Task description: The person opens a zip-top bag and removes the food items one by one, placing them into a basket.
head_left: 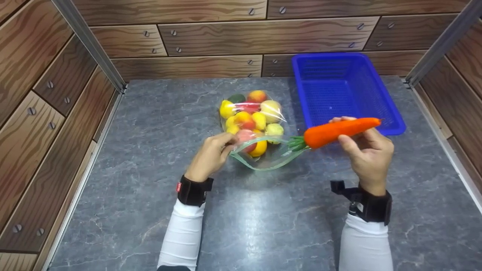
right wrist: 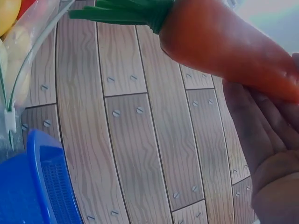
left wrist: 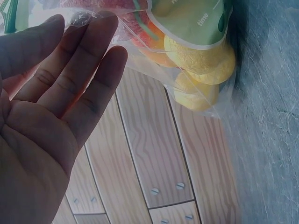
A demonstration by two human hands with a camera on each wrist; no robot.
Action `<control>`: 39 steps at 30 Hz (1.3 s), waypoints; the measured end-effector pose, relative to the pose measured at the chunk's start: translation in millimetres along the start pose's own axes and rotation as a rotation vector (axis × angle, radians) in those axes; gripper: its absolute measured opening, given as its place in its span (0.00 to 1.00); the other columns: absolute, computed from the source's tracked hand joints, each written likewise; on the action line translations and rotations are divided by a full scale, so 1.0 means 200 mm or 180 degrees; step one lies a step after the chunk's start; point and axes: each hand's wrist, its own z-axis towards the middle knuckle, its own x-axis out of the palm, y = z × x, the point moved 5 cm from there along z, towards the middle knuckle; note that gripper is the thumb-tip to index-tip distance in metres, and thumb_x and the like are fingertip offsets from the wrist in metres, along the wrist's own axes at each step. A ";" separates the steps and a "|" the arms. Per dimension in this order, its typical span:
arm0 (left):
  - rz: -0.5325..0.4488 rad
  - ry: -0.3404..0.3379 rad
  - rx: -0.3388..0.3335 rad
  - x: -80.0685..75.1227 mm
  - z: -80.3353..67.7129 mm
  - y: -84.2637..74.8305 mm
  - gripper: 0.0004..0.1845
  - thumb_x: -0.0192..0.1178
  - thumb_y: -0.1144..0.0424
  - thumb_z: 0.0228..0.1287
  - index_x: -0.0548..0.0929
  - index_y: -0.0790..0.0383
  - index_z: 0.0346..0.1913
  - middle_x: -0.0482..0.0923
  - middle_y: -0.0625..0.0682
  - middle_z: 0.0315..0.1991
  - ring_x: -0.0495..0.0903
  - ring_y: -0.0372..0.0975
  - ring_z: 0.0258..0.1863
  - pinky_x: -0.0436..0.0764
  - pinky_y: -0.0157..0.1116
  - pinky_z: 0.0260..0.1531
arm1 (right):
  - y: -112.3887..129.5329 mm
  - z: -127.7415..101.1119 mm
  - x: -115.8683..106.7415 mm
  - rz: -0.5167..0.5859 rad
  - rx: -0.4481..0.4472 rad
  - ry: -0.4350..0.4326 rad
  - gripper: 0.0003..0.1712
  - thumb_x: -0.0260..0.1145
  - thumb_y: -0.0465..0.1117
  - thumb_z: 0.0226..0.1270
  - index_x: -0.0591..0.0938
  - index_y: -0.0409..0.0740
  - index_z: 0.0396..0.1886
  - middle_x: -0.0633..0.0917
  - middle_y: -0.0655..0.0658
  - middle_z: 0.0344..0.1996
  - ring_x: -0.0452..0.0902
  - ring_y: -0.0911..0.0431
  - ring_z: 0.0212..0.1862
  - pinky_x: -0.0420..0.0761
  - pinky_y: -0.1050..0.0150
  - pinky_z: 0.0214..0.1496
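A clear zip bag [head_left: 276, 160] with a green-edged mouth lies in the middle of the table, its mouth gaping toward me. Inside are several fruits, among them a yellow lemon [head_left: 227, 109], a peach [head_left: 257, 96] and a pale green one [head_left: 274, 130]. My left hand [head_left: 211, 154] pinches the left corner of the mouth between thumb and fingers. In my right hand [head_left: 371, 152] I grip an orange carrot [head_left: 339, 131] between thumb and fingers. Its green top [right wrist: 124, 13] points left, overlapping the right end of the bag's mouth in the head view. The slider [right wrist: 10, 120] shows in the right wrist view.
A blue plastic basket [head_left: 389, 105] with mesh sides stands at the back right, behind the carrot. Wood-patterned panels [head_left: 211, 37] wall the grey marbled table [head_left: 158, 113] at the back and on both sides.
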 end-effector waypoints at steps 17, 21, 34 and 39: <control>0.0051 0.0017 0.0068 0.01 0.00 0.00 0.05 0.65 0.74 0.68 0.86 0.64 0.43 0.87 0.54 0.39 0.85 0.43 0.38 0.86 0.38 0.43 | -0.07 0.02 -0.10 -0.1461 -0.0230 -0.0525 0.18 0.70 0.17 0.53 0.84 0.19 0.47 0.89 0.34 0.46 0.87 0.53 0.50 0.86 0.63 0.56; 0.0042 0.0030 0.0055 0.01 0.00 0.00 0.05 0.66 0.73 0.68 0.86 0.63 0.43 0.87 0.54 0.39 0.85 0.43 0.39 0.86 0.38 0.43 | -0.08 0.02 -0.11 -0.1561 -0.0302 -0.0623 0.18 0.71 0.17 0.54 0.84 0.20 0.47 0.89 0.36 0.46 0.87 0.52 0.50 0.85 0.62 0.57; 0.0072 0.0025 0.0065 0.01 0.00 0.00 0.05 0.66 0.74 0.67 0.86 0.64 0.43 0.87 0.54 0.40 0.86 0.44 0.40 0.87 0.37 0.44 | -0.21 0.03 -0.16 -0.1961 -0.0321 -0.0481 0.19 0.73 0.17 0.52 0.86 0.23 0.47 0.87 0.28 0.47 0.86 0.60 0.52 0.85 0.64 0.57; 0.0043 0.0035 0.0053 0.01 0.00 0.00 0.05 0.66 0.73 0.68 0.86 0.63 0.43 0.87 0.54 0.39 0.86 0.44 0.40 0.87 0.37 0.44 | -0.26 0.04 -0.18 -0.2149 -0.0226 -0.0388 0.20 0.74 0.17 0.53 0.86 0.25 0.48 0.87 0.29 0.47 0.85 0.60 0.51 0.84 0.67 0.57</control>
